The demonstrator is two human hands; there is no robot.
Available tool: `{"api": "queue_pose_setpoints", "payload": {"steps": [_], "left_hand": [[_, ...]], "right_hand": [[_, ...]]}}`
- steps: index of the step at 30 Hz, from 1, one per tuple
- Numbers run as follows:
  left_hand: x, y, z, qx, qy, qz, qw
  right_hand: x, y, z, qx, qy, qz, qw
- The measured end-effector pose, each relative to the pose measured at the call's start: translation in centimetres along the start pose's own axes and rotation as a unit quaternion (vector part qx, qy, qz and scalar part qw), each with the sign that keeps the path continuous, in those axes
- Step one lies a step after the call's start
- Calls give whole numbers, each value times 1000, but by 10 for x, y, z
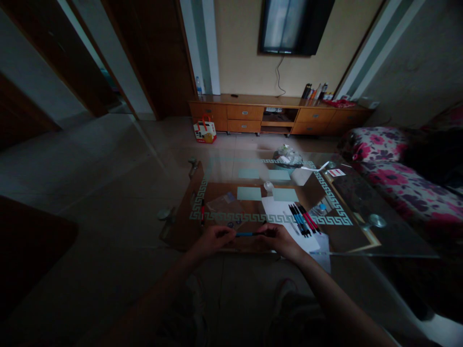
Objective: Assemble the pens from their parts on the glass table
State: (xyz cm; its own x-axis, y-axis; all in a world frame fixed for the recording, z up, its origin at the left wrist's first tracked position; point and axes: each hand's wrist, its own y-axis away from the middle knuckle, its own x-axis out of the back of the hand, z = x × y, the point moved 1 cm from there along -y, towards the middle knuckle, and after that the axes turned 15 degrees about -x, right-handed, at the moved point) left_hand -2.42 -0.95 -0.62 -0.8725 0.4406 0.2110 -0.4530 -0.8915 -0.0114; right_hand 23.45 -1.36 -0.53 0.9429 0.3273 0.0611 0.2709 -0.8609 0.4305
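Note:
A thin blue pen (pixel 247 234) lies level between my two hands at the near edge of a glass coffee table (pixel 365 212). My left hand (pixel 213 239) pinches its left end with closed fingers. My right hand (pixel 280 239) grips its right end, fingers curled. Just right of my right hand, several blue, black and red pens (pixel 303 219) lie side by side on a white sheet of paper (pixel 278 209). A single red and black pen (pixel 202 212) lies on the table's left side.
A clear plastic bag (pixel 226 205) lies on the glass. A crumpled plastic bag (pixel 288 156) sits at the table's far edge. A floral sofa (pixel 398 178) is on the right. A wooden TV cabinet (pixel 278 114) stands against the far wall, with a small carton (pixel 204 131) beside it.

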Motion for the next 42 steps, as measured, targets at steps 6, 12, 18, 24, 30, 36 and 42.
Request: {"api": "queue_pose_setpoints", "payload": {"steps": [6,12,18,24,30,36,42], "left_hand": [[-1,1,3,-60,31,-4,998],[0,0,-1,-26,14,-9,1000],[-1,0,-4,-11,33,-3,999],[0,0,-2,-17,19,12,1000],[0,1,2,-21,31,13,999],[0,-1,0,0,43,24,999],[-1,1,1,10,68,31,997]], "right_hand": [[2,-6,7,-6,11,0,1000],[2,-4,7,-15,5,-4,1000],[1,-3,5,-22,-20,-15,999],[1,-3,5,-37,-4,0,999],[3,-1,5,-78,24,-17,997],[4,-1,4,-50,38,-10,998],[4,-5,7,-15,25,8,1000]]}}
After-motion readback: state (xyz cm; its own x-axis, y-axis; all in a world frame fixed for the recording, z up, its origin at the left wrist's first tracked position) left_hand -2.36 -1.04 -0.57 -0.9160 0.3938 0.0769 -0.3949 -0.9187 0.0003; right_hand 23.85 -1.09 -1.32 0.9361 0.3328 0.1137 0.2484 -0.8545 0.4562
